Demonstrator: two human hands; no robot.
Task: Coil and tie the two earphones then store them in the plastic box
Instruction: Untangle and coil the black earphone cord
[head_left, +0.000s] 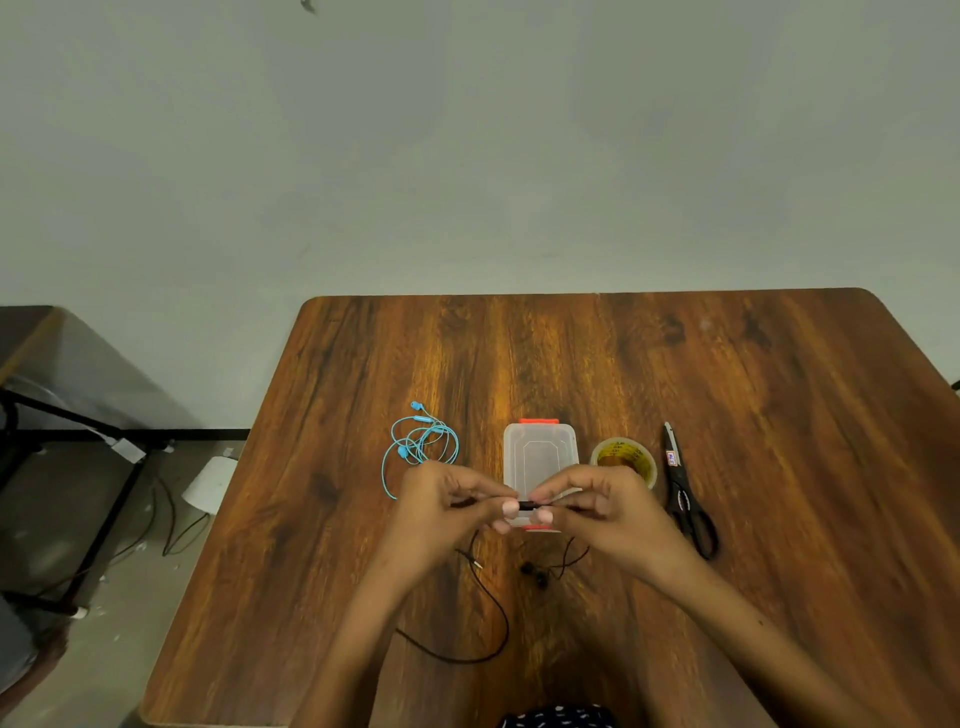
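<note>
My left hand (453, 506) and my right hand (597, 506) are raised over the table and pinch a stretch of the black earphone (493, 618) between them. Its cable hangs down and loops across the wood; the two buds lie below my right hand. The blue earphone (422, 441) lies in a loose tangle on the table, just beyond my left hand. The clear plastic box (540, 457) with red clasps stands shut behind my fingertips, partly hidden by them.
A roll of yellowish tape (623, 460) sits right of the box, and black scissors (688, 499) lie further right. The wooden table (779, 415) ends at a wall. Left of it stand a dark frame and floor cables.
</note>
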